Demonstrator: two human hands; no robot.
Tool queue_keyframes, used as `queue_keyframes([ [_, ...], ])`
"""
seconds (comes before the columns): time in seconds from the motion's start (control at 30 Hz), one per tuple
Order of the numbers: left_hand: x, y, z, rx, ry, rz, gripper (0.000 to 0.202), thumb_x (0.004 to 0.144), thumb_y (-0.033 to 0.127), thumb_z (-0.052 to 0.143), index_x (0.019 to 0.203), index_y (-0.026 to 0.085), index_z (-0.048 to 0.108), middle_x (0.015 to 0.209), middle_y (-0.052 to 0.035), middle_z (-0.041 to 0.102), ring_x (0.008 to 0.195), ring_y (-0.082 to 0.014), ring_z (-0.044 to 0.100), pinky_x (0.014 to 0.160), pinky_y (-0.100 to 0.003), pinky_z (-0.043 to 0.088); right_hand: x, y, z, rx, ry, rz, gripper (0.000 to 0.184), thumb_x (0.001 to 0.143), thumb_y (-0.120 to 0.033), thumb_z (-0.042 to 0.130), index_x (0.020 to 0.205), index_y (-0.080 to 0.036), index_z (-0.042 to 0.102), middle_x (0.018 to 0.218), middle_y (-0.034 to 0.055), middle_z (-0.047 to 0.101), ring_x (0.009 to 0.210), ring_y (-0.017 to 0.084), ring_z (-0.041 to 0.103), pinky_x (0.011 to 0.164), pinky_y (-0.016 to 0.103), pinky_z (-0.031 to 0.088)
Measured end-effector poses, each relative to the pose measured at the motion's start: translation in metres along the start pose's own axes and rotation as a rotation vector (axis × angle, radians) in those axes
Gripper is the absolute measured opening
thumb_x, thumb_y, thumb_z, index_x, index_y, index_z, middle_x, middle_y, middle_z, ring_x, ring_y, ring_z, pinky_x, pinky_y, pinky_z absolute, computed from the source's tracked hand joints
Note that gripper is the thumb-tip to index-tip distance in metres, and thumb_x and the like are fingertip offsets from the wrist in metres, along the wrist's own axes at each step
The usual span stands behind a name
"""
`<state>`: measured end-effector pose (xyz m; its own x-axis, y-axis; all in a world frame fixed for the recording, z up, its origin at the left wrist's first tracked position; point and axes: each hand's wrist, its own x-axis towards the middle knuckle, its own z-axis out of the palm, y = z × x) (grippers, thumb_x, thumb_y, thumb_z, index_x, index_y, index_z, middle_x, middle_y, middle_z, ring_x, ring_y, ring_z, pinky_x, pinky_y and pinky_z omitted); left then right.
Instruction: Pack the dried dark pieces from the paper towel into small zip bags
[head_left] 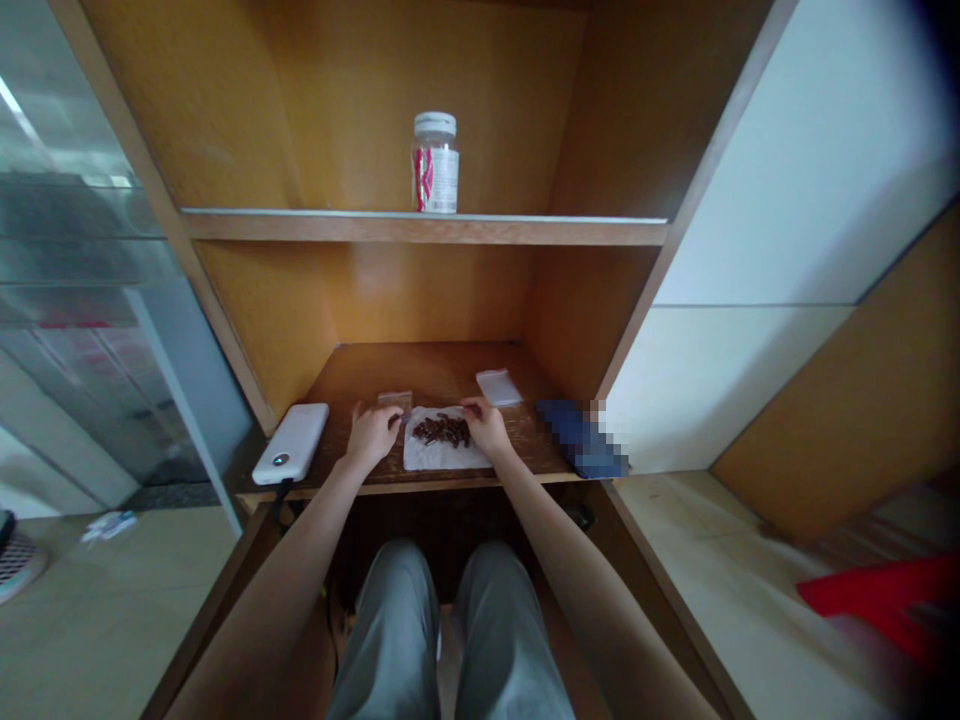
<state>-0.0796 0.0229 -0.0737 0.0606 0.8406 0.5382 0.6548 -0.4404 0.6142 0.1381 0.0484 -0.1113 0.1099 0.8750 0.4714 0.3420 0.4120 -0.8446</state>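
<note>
A pile of small dark brown pieces, which look like capsules [441,431], lies on a white paper sheet [442,459] on the lower shelf. To the left of the sheet, my left hand [370,434] has its thumb and fingers pinched at the near edge of a small clear plastic bag [395,399]. My right hand [486,426] reaches over the sheet's right side, its fingertips drawn together at the edge of the pile. Whatever sits between those fingertips is too small to make out. Behind my right hand lies another small white or clear bag [499,387].
A white power bank [292,445] with a black cable lies at the left front edge. A blurred dark blue object [581,438] is at the right. A clear jar with a white lid [435,165] stands on the upper shelf [525,230]. Cabinet walls enclose both sides.
</note>
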Motion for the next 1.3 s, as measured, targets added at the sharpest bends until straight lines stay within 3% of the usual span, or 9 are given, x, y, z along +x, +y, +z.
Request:
queue_keyframes([
  [0.27, 0.006, 0.005, -0.009, 0.124, 0.008, 0.021, 0.018, 0.076, 0.022, 0.052, 0.084, 0.022, 0.068, 0.088, -0.0089, 0.069, 0.083, -0.0256, 0.062, 0.098, -0.044, 0.026, 0.000, -0.001, -0.001, 0.005, -0.004, 0.001, 0.019, 0.073, -0.017, 0.045, 0.083, -0.017, 0.060, 0.085, 0.0059, 0.063, 0.078, 0.016, 0.059, 0.075, 0.029, 0.047],
  [0.37, 0.010, 0.011, -0.016, -0.009, 0.168, 0.027, 0.021, 0.079, 0.028, 0.050, 0.090, 0.019, 0.066, 0.095, -0.0099, 0.067, 0.090, -0.0242, 0.061, 0.090, -0.037, 0.037, 0.000, -0.001, 0.000, -0.005, 0.002, 0.002, 0.019, 0.073, -0.016, 0.045, 0.083, -0.016, 0.061, 0.085, 0.0065, 0.063, 0.078, 0.016, 0.059, 0.075, 0.029, 0.047],
  [0.5, 0.017, 0.019, -0.022, -0.331, 0.444, -0.001, 0.022, 0.079, 0.032, 0.051, 0.091, 0.017, 0.062, 0.095, -0.0092, 0.066, 0.091, -0.0184, 0.061, 0.086, -0.032, 0.042, 0.001, -0.001, 0.000, -0.008, 0.015, -0.014, 0.018, 0.072, -0.015, 0.045, 0.081, -0.016, 0.061, 0.085, 0.0064, 0.063, 0.079, 0.016, 0.059, 0.075, 0.029, 0.046],
  [0.63, 0.014, 0.027, -0.019, -0.679, 0.637, -0.206, 0.024, 0.071, 0.028, 0.062, 0.092, 0.018, 0.057, 0.089, -0.0065, 0.067, 0.082, -0.0161, 0.063, 0.077, -0.030, 0.047, 0.000, -0.004, -0.001, -0.009, 0.012, -0.010, 0.018, 0.072, -0.015, 0.045, 0.081, -0.016, 0.061, 0.085, 0.0067, 0.063, 0.078, 0.016, 0.059, 0.075, 0.029, 0.046],
  [0.73, 0.002, 0.031, -0.014, -0.984, 0.541, -0.375, 0.028, 0.068, 0.026, 0.063, 0.094, 0.020, 0.053, 0.085, -0.0042, 0.068, 0.078, -0.0168, 0.065, 0.070, -0.031, 0.048, -0.001, -0.007, -0.002, -0.018, 0.013, -0.007, 0.018, 0.073, -0.015, 0.044, 0.081, -0.016, 0.060, 0.083, 0.0063, 0.063, 0.078, 0.016, 0.059, 0.075, 0.030, 0.046],
  [0.87, -0.015, 0.029, -0.004, -1.256, 0.487, -0.472, 0.023, 0.064, 0.020, 0.066, 0.083, 0.019, 0.052, 0.076, -0.0005, 0.068, 0.077, -0.0171, 0.065, 0.073, -0.036, 0.049, -0.002, -0.006, -0.002, -0.025, 0.010, 0.003, 0.019, 0.073, -0.016, 0.044, 0.083, -0.016, 0.061, 0.083, 0.0065, 0.064, 0.078, 0.017, 0.059, 0.075, 0.030, 0.046],
  [1.07, -0.025, 0.019, 0.005, -1.350, 0.358, -0.526, 0.019, 0.063, 0.017, 0.067, 0.078, 0.018, 0.054, 0.070, 0.0003, 0.067, 0.073, -0.0166, 0.065, 0.078, -0.038, 0.048, -0.002, -0.002, 0.000, -0.036, 0.020, -0.055, 0.019, 0.074, -0.016, 0.044, 0.084, -0.016, 0.060, 0.084, 0.0059, 0.063, 0.077, 0.015, 0.058, 0.072, 0.028, 0.046],
  [1.3, -0.027, 0.022, 0.005, -1.361, 0.343, -0.467, 0.030, 0.062, 0.014, 0.070, 0.087, 0.020, 0.055, 0.080, 0.0013, 0.068, 0.081, -0.0144, 0.065, 0.084, -0.035, 0.046, -0.005, -0.019, -0.004, -0.139, 0.037, -0.239, 0.022, 0.076, -0.011, 0.041, 0.085, -0.017, 0.060, 0.086, 0.0066, 0.062, 0.083, 0.017, 0.057, 0.077, 0.030, 0.045],
])
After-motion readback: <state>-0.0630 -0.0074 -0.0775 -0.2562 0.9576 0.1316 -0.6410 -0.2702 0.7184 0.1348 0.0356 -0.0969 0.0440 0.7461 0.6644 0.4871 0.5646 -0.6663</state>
